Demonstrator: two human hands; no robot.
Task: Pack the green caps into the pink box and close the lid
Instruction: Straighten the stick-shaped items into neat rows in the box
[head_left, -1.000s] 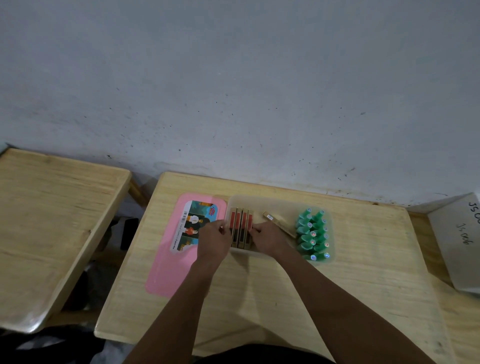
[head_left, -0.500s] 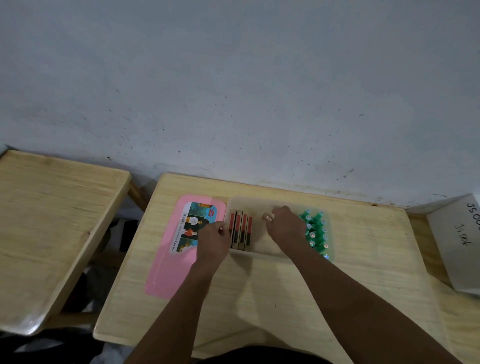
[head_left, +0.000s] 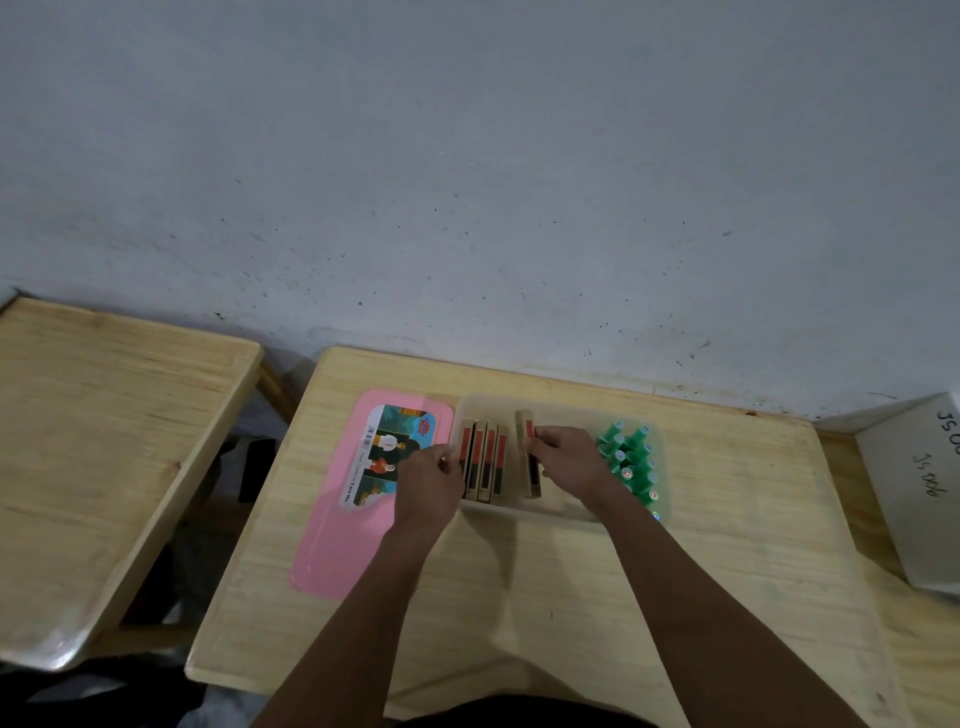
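A see-through box sits on the wooden tabletop. The green caps are bunched at its right end. The right hand has its grip closed on a thin tan packet, standing on edge. The left hand rests against a row of packets; I cannot tell its grip. The pink lid lies flat, just left of the box.
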